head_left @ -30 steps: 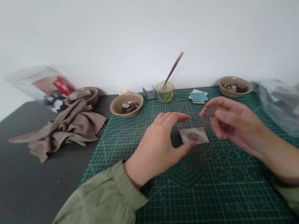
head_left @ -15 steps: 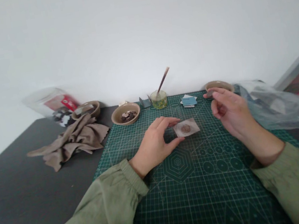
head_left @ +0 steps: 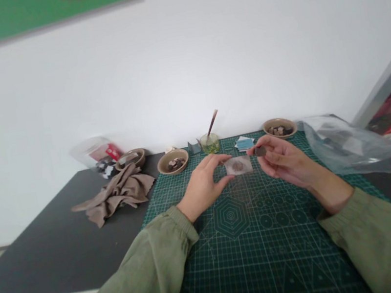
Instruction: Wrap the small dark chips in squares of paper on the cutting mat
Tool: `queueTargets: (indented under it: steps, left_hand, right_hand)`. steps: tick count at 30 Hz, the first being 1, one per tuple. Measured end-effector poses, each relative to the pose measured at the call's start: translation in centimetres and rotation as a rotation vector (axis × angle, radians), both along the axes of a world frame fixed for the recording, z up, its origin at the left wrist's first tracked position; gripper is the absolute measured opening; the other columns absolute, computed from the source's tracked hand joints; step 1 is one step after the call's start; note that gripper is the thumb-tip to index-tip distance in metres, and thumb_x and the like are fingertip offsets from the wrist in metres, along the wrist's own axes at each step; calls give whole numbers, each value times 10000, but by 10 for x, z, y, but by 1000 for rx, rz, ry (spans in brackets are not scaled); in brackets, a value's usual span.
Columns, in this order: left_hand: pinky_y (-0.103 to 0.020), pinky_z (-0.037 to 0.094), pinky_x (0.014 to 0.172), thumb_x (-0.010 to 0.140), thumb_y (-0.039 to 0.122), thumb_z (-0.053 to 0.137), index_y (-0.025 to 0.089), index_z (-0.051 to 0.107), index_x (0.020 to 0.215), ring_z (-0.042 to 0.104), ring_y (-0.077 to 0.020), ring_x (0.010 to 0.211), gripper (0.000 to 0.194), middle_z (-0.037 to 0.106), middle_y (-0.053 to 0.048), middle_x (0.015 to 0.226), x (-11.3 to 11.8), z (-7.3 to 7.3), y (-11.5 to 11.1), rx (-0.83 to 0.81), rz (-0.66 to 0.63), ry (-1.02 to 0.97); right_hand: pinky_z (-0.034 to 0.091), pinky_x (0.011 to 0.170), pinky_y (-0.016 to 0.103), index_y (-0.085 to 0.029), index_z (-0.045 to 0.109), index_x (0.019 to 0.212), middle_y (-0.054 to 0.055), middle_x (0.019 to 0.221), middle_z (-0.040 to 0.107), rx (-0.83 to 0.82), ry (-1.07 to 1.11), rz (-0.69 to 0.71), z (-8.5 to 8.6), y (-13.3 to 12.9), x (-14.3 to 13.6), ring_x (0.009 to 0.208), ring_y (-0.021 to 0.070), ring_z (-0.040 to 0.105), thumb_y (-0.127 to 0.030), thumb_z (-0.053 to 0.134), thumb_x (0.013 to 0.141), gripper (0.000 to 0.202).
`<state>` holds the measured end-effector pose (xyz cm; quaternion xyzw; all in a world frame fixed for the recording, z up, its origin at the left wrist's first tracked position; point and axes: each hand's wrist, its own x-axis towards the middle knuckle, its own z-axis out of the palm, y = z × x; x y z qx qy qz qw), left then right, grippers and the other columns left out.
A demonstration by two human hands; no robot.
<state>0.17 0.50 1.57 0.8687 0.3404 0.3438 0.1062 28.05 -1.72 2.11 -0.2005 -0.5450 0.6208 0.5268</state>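
My left hand [head_left: 206, 182] pinches a small pale rectangle of paper [head_left: 245, 164] by its left edge, thumb below and fingers above. A brown round smudge marks its middle. Just to the right, my right hand [head_left: 283, 160] grips a small dark coin-like disc [head_left: 259, 151] between thumb and fingertips. The disc is apart from the paper. Both hands are held over the green cutting mat [head_left: 235, 259]. Beyond the right hand stands a bowl [head_left: 278, 122] of small brown pieces, and a small stack of blue and white squares [head_left: 244, 144] lies nearby.
Along the back stand a glass cup [head_left: 210, 144] with a brush [head_left: 212, 124] in it and a bowl [head_left: 161, 164] of dark pieces. At left lie a brown cloth [head_left: 118, 196], another bowl [head_left: 141, 157] and a plastic bag [head_left: 94, 150]. A clear plastic bag [head_left: 351, 146] lies at right.
My right hand has moved left and inward from near the right bowl, bringing the dark disc close to the paper. My left hand keeps its pinch. The camera view has tilted upward.
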Motion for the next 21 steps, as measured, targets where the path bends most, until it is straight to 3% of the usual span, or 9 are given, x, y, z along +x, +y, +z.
queueTargets:
  steps: [4, 9, 14, 21]
  left_hand:
    - [-435, 639, 989, 952, 233, 862, 253, 627, 1393, 763, -240, 1081, 501, 749, -73, 1280, 17, -1, 9, 0, 41, -22]
    - [-441, 621, 1061, 994, 190, 787, 221, 582, 1420, 749, -253, 1151, 474, 703, -117, 1364, 67, -4, 52, 10, 57, -34]
    - [-431, 586, 1128, 969, 84, 741, 198, 584, 1415, 720, -261, 1219, 486, 687, -133, 1371, 107, -9, 102, -5, 12, 1]
    - [-467, 577, 1146, 940, 84, 729, 222, 585, 1413, 723, -269, 1211, 513, 693, -126, 1365, 117, -25, 133, -65, 32, 29]
  right_hand:
    - [373, 449, 235, -310, 812, 1159, 41, 1229, 824, 8, 95, -184, 5, 4, 1, 552, 75, 514, -413, 893, 940, 256]
    - [363, 417, 219, -290, 804, 1124, 24, 1287, 815, 15, 190, -470, 5, 14, 8, 545, 60, 468, -375, 899, 925, 236]
    - [369, 402, 213, -280, 782, 1130, 21, 1269, 824, 11, 209, -559, -1, 23, 15, 524, 53, 466, -385, 906, 915, 270]
    - [382, 401, 230, -254, 771, 1130, 53, 1293, 823, -16, 207, -573, 0, 24, 13, 515, 52, 463, -389, 903, 916, 286]
